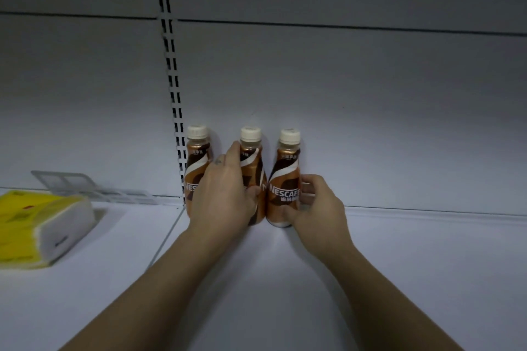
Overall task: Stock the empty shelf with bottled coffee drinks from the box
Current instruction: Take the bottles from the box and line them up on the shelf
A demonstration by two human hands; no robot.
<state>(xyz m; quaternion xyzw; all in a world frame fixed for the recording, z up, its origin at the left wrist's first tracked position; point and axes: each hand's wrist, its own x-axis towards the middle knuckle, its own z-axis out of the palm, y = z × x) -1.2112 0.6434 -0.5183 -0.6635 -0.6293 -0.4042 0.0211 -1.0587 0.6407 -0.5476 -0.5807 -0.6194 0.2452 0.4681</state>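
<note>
Three brown Nescafe coffee bottles with cream caps stand upright in a row at the back of the white shelf (285,279), against its rear panel. My left hand (224,194) wraps around the middle bottle (252,159) and partly hides the left bottle (196,154). My right hand (316,205) grips the lower body of the right bottle (285,179). The middle and right bottles touch near their bases. The box is out of view.
A yellow and white soft pack (37,228) lies on the neighbouring shelf section at left. Behind it a clear plastic divider (85,186) lies flat. A slotted upright (172,80) runs up the rear panel just left of the bottles.
</note>
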